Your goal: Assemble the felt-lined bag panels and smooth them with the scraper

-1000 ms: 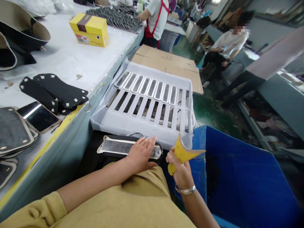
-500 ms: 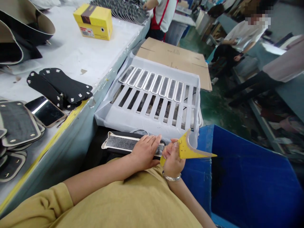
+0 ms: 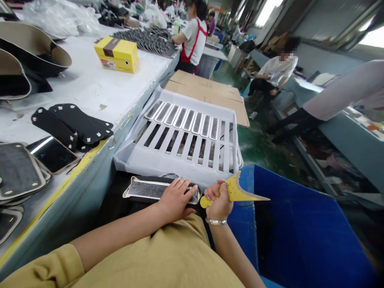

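Note:
Across my lap lies a long, narrow panel with a grey fuzzy middle and a pale raised edge, on something black. My left hand rests flat on its right part, fingers stretched out, covering some of it. Just to the right, my right hand is closed around the handle of a yellow tool with a wide, concave, two-pointed head. The tool is held clear of the panel, its head pointing right. Beyond my hands, a white-covered slatted rack bears a row of several similar grey strips.
The worktable at left holds a yellow box, black curved pieces, a phone and grey panels. A blue bin stands at right; cardboard lies behind the rack. Several people are farther back.
The view has tilted up, bringing more of the room into sight. My left hand still lies on the panel, and my right hand still grips the yellow tool.

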`<action>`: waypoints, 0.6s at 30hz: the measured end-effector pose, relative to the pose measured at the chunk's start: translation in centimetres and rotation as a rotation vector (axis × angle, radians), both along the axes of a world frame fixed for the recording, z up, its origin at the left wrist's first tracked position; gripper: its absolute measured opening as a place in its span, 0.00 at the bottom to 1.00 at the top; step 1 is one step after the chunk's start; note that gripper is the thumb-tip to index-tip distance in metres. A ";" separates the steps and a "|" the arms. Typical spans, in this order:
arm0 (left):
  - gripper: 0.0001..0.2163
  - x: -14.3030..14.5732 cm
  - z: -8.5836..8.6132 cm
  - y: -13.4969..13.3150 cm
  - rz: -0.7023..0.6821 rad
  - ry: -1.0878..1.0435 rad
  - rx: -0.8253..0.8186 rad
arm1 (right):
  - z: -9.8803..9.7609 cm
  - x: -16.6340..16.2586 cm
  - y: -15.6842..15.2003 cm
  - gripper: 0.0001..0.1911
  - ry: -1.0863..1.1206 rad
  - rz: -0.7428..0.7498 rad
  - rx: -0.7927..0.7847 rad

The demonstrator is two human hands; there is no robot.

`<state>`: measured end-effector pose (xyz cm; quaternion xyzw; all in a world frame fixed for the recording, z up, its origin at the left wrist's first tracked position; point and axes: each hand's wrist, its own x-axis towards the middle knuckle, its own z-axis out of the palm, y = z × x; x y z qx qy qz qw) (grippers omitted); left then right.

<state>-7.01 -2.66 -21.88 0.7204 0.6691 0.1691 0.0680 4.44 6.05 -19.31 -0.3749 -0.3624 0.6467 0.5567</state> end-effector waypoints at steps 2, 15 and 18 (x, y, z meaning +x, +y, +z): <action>0.34 0.0 0.1 0.1 -0.006 -0.007 -0.016 | -0.7 -0.4 -0.1 0.11 -0.056 -0.004 0.001; 0.34 0.4 0.0 -0.1 -0.030 0.000 -0.029 | -0.9 -2.1 1.1 0.17 -0.267 0.156 -0.146; 0.34 0.2 -0.1 -0.3 -0.004 -0.020 -0.016 | -0.9 -1.1 1.9 0.13 -0.126 0.147 -0.145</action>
